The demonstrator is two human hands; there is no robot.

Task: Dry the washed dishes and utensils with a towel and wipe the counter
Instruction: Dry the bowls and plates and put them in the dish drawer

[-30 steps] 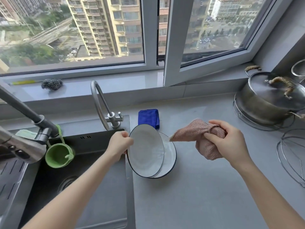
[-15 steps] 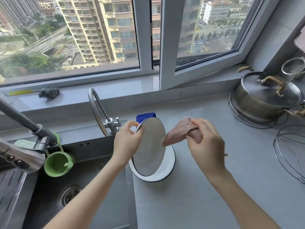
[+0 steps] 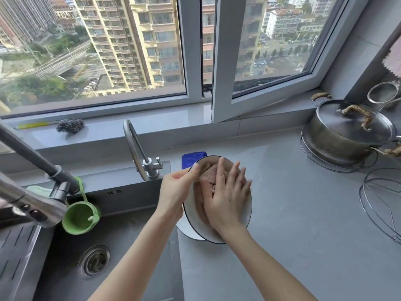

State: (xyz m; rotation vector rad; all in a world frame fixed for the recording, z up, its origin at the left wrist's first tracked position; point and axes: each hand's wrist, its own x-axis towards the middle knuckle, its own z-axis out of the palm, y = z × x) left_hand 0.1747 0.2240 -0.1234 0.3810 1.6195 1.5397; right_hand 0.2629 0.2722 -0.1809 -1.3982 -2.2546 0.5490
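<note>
My left hand (image 3: pixel 173 187) pinches the rim of the tilted white plate (image 3: pixel 246 210) just right of the sink (image 3: pixel 65 268). My right hand (image 3: pixel 227 198) presses the pink towel (image 3: pixel 209 177) flat, fingers spread. I judge the plate rigid, breakable and likely slick, so the rim is the hold.

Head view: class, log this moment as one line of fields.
step: drying plate | left hand: grips tilted plate rim | right hand: presses pink towel on plate face | second plate: beneath, on counter

A home kitchen: sink (image 3: pixel 65 268), faucet (image 3: pixel 134 148), lidded pot (image 3: pixel 345 135), high-rise window view.
</note>
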